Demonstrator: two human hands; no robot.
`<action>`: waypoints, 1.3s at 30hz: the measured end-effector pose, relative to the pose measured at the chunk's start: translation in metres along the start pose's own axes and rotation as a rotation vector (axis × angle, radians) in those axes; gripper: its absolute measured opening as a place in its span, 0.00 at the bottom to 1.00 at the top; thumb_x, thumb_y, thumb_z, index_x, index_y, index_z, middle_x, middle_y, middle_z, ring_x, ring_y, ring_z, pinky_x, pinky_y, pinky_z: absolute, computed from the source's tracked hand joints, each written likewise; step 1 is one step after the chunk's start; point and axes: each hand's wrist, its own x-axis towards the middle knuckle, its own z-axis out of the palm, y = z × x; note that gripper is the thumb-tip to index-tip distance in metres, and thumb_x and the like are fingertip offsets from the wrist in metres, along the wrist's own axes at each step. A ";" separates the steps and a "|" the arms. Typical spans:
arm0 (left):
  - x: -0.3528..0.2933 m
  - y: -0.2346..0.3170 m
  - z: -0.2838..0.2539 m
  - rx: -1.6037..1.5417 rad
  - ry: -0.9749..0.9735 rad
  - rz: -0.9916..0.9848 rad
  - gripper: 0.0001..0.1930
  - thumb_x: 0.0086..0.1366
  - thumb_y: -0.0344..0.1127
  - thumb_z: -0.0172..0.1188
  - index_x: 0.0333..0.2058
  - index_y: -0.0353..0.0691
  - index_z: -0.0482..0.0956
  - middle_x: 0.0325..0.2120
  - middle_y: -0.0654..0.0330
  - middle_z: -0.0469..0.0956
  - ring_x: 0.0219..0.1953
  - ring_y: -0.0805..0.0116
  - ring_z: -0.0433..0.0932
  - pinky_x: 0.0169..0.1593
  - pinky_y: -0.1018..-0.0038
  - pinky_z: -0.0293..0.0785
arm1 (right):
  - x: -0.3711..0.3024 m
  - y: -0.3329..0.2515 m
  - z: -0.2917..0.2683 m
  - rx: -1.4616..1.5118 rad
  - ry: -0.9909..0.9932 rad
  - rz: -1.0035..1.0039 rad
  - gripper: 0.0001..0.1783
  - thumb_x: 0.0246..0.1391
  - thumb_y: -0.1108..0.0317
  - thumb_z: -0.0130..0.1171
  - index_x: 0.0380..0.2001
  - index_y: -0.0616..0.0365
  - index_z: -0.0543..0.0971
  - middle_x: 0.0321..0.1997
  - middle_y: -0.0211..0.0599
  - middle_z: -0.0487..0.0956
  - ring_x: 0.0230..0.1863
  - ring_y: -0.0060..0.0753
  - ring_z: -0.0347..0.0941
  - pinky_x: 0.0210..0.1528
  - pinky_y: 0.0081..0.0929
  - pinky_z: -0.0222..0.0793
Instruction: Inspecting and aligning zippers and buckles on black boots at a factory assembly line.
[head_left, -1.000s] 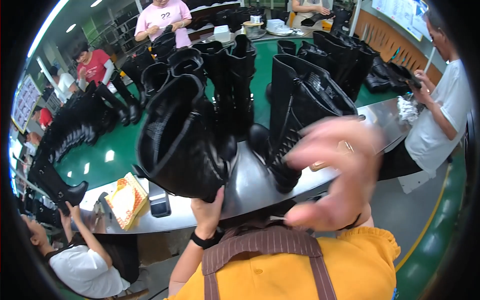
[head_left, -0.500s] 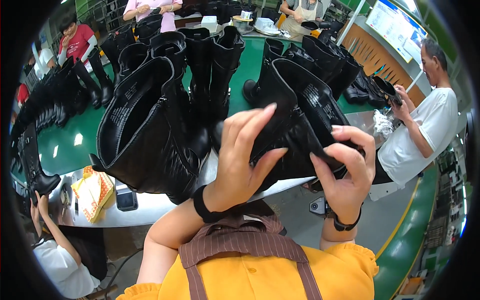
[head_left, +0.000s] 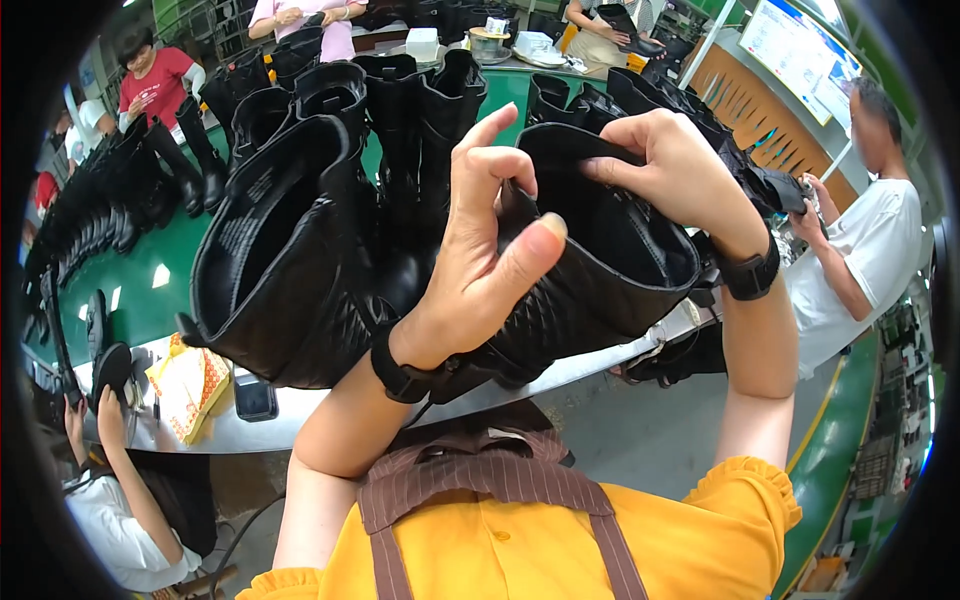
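Observation:
A tall black boot [head_left: 610, 275] stands in front of me, its wide opening tilted up toward me. At its far rim, my right hand [head_left: 680, 165] is closed over the edge, the thumb pressed on the inside. My left hand [head_left: 485, 240] is at the left rim, with a bent finger hooked on the edge. Its thumb lies apart along the outside, and the index finger points up. Some left fingers are hidden behind the hand. A second tall black boot [head_left: 275, 290] stands on the left, untouched, its opening showing pale print on the lining.
More black boots [head_left: 420, 120] stand behind on the green table [head_left: 155, 260]. On the metal edge lie a yellow-and-red patterned packet [head_left: 188, 388] and a dark phone-like device [head_left: 255, 398]. Co-workers handle footwear around the table; one in white [head_left: 865, 250] stands close on the right.
My right hand has moved from the boot's near right side up to its far rim. The boot has turned, and its opening shows wider. My left hand has shifted slightly onto the left rim.

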 end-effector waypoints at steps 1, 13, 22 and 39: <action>0.001 0.000 -0.001 -0.027 0.031 -0.023 0.20 0.62 0.43 0.58 0.47 0.40 0.63 0.51 0.50 0.57 0.65 0.57 0.48 0.56 0.68 0.55 | 0.003 0.001 0.003 0.002 -0.003 -0.002 0.17 0.45 0.62 0.65 0.28 0.68 0.78 0.18 0.51 0.72 0.21 0.47 0.69 0.29 0.32 0.66; -0.073 0.031 -0.038 0.694 -0.074 0.387 0.35 0.59 0.52 0.61 0.56 0.38 0.57 0.61 0.44 0.52 0.54 0.50 0.67 0.60 0.62 0.64 | -0.073 0.047 0.069 1.198 0.035 0.220 0.27 0.55 0.76 0.52 0.59 0.67 0.65 0.55 0.42 0.74 0.51 0.27 0.73 0.49 0.23 0.71; -0.218 0.034 -0.096 0.827 0.183 -0.759 0.38 0.46 0.45 0.74 0.52 0.32 0.68 0.50 0.53 0.71 0.51 0.62 0.70 0.55 0.67 0.66 | -0.148 0.016 0.243 1.142 -0.069 0.475 0.36 0.35 0.67 0.76 0.50 0.68 0.72 0.48 0.39 0.77 0.48 0.31 0.72 0.55 0.28 0.65; -0.189 0.038 -0.061 -0.498 0.528 -0.852 0.28 0.63 0.43 0.60 0.58 0.37 0.65 0.54 0.56 0.71 0.56 0.63 0.70 0.61 0.62 0.63 | -0.148 -0.049 0.252 2.060 0.133 0.422 0.29 0.47 0.54 0.55 0.47 0.65 0.77 0.52 0.43 0.78 0.54 0.41 0.73 0.61 0.37 0.62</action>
